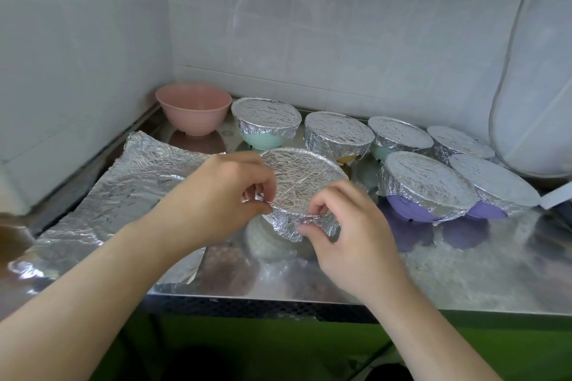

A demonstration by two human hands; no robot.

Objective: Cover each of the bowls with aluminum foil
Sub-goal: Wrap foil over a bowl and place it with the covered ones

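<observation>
A bowl with foil stretched over its top (301, 182) stands at the middle of the steel counter (448, 275). My left hand (223, 195) pinches the foil's edge at the bowl's near left rim. My right hand (346, 226) pinches the foil's hanging skirt at the near right side. A loose crumpled foil sheet (123, 201) lies flat to the left. An uncovered pink bowl (193, 113) sits in the back left corner. Several foil-covered bowls stand behind and to the right, among them a green one (266, 122) and a purple one (427, 185).
Tiled walls close the counter at the back and left. A large white rounded object (538, 86) stands at the right end. The counter's front edge (278, 300) runs below my wrists, with green below it.
</observation>
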